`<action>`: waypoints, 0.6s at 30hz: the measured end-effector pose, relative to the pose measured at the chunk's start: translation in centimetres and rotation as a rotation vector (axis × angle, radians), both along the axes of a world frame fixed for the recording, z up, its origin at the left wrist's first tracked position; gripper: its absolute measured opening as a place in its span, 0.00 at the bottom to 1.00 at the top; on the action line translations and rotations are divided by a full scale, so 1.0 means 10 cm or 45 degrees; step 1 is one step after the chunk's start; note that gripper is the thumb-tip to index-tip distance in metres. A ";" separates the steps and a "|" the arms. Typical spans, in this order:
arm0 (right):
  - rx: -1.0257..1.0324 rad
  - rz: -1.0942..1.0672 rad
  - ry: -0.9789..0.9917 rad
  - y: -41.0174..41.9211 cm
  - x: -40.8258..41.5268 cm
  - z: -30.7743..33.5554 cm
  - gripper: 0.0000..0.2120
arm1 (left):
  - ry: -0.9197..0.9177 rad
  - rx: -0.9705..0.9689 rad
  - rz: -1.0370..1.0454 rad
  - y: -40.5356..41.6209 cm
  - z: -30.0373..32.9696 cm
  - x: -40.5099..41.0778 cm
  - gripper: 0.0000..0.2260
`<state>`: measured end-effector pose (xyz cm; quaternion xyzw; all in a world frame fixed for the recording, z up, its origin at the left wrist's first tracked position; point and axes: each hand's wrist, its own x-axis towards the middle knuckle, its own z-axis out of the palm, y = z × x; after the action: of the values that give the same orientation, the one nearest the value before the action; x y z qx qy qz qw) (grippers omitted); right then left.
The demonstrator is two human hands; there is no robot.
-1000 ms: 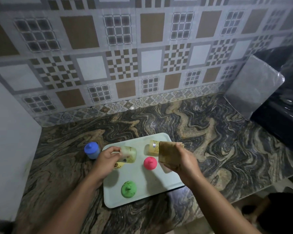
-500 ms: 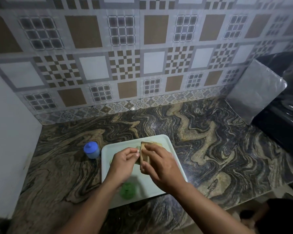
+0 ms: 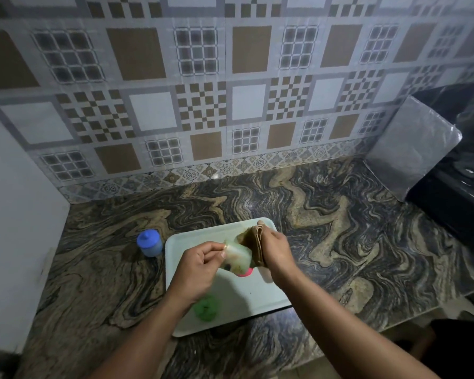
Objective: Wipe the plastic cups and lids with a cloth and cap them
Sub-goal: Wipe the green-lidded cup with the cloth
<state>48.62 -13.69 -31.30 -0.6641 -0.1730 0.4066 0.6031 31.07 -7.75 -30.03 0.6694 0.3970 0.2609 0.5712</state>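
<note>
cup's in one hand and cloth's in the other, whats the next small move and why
Probably rub the folded brown cloth round the clear cup. The left hand holds the cup above the pale tray and the right hand presses the cloth against its side. The pink lid and green lid lie loose on the tray, so capping likely comes after.

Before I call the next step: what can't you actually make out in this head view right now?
- Pink lid: mostly hidden behind the held cup.
- Green lid: partly covered by the left forearm, blurred.
- Second cup: not visible; may sit behind the cloth and right hand.
- Cup's print: too blurred.
</note>
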 end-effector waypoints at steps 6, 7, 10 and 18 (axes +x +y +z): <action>0.258 0.185 -0.837 -0.12 -0.30 -0.17 0.19 | -0.037 0.135 -0.107 -0.07 0.08 0.05 0.09; 0.220 0.150 -0.585 -0.06 -0.28 -0.13 0.22 | -0.055 0.179 -0.128 -0.09 0.09 0.04 0.09; -0.234 0.315 0.086 0.06 -0.08 0.04 0.21 | -0.071 0.270 -0.140 -0.11 0.06 -0.03 0.07; 0.379 0.084 -0.306 -0.14 -0.52 0.00 0.17 | -0.165 0.413 -0.160 -0.06 0.18 -0.20 0.10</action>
<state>43.39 -15.04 -31.31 -0.6054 -0.3235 0.3138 0.6560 29.03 -8.35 -28.27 0.7580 0.2693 0.3279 0.4954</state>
